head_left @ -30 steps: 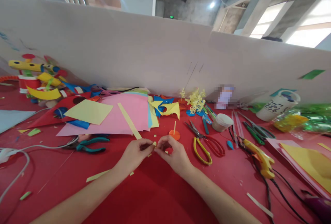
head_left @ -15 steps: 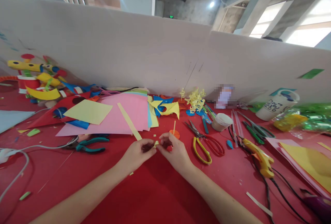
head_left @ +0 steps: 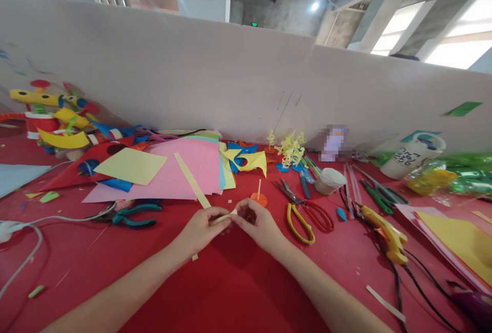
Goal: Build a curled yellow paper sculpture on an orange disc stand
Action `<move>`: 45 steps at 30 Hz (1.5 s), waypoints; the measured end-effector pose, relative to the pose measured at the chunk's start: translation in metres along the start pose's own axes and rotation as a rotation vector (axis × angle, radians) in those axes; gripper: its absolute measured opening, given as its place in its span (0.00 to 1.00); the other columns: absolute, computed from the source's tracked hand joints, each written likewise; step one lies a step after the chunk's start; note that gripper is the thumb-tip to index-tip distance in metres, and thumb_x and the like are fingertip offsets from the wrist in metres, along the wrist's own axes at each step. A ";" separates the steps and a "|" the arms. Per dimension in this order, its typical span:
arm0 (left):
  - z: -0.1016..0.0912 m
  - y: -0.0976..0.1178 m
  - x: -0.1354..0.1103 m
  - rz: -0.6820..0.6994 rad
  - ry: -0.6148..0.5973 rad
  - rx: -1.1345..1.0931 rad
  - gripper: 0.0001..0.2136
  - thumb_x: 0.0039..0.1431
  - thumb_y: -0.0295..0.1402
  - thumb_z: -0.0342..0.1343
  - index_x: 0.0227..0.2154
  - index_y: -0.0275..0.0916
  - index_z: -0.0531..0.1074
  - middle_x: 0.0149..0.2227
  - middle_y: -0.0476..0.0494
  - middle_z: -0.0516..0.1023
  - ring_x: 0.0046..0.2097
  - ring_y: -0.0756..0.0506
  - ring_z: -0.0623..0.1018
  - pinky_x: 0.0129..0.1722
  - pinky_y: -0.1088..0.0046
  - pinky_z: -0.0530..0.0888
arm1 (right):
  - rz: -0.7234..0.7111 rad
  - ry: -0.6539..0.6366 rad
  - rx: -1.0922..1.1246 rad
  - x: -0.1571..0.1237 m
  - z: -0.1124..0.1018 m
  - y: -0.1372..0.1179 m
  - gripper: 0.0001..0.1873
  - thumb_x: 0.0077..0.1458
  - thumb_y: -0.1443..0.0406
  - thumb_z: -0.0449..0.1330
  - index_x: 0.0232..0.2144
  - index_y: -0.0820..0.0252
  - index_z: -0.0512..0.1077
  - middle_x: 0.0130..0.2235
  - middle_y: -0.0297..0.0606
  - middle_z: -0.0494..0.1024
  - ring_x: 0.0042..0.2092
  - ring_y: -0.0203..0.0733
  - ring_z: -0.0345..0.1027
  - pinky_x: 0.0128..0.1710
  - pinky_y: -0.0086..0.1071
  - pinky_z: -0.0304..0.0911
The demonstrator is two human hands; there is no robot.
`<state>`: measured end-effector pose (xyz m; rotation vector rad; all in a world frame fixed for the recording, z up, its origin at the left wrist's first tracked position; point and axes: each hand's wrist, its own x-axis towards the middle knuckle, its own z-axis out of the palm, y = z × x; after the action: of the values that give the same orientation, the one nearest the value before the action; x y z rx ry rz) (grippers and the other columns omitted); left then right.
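Between my two hands is a short pale yellow paper strip [head_left: 223, 217], slanting up to the right. My left hand [head_left: 203, 228] has its thumb and fingers closed on the strip's lower end. The fingertips of my right hand [head_left: 257, 222] pinch its upper end. A longer pale yellow strip [head_left: 192, 179] runs from behind my left hand over the pink paper sheets [head_left: 184, 161]; whether it joins the held piece, I cannot tell. Just behind my right hand, an orange disc [head_left: 260, 199] carries a thin upright yellow stick.
Scissors [head_left: 300, 212] with yellow and red handles lie right of my right hand. Teal-handled pliers [head_left: 134, 215] lie to the left. Farther right are a white tub [head_left: 329, 181] and a yellow glue gun [head_left: 384, 233] with its cable. A pale partition [head_left: 192, 66] stands behind the red table.
More of the short strip now shows between my hands, stretching from the left thumb to the right fingertips. My hands have barely moved.
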<state>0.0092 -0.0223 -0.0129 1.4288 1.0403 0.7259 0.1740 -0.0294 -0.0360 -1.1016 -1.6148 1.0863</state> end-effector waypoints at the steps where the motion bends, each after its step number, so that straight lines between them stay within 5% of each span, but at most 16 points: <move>1: 0.000 0.001 0.000 -0.006 0.000 -0.005 0.08 0.48 0.37 0.57 0.26 0.37 0.76 0.23 0.47 0.74 0.26 0.48 0.72 0.29 0.75 0.68 | -0.002 -0.006 0.009 0.000 0.000 0.000 0.07 0.50 0.61 0.57 0.29 0.57 0.64 0.26 0.30 0.67 0.27 0.34 0.61 0.26 0.27 0.58; 19: 0.002 0.003 -0.001 -0.063 0.020 0.010 0.09 0.49 0.36 0.54 0.21 0.36 0.73 0.21 0.48 0.72 0.22 0.51 0.69 0.24 0.76 0.66 | 0.017 -0.108 0.126 -0.001 -0.005 0.001 0.08 0.54 0.59 0.54 0.31 0.58 0.66 0.23 0.29 0.65 0.25 0.33 0.59 0.26 0.27 0.56; 36: 0.001 -0.001 -0.008 0.057 0.055 0.387 0.13 0.56 0.39 0.47 0.22 0.36 0.67 0.19 0.51 0.66 0.23 0.50 0.67 0.22 0.77 0.63 | 0.060 -0.167 0.265 0.001 -0.008 0.002 0.10 0.49 0.59 0.58 0.28 0.61 0.68 0.24 0.30 0.65 0.24 0.32 0.59 0.26 0.28 0.57; 45: -0.002 -0.005 -0.004 0.027 0.029 0.265 0.11 0.53 0.39 0.49 0.33 0.37 0.68 0.22 0.51 0.70 0.24 0.49 0.71 0.27 0.75 0.69 | 0.156 -0.164 0.278 0.003 -0.006 0.004 0.13 0.47 0.57 0.59 0.27 0.62 0.69 0.25 0.31 0.68 0.24 0.31 0.60 0.27 0.28 0.58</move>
<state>0.0045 -0.0257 -0.0168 1.6649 1.1752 0.6469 0.1801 -0.0242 -0.0375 -0.9855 -1.4638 1.4886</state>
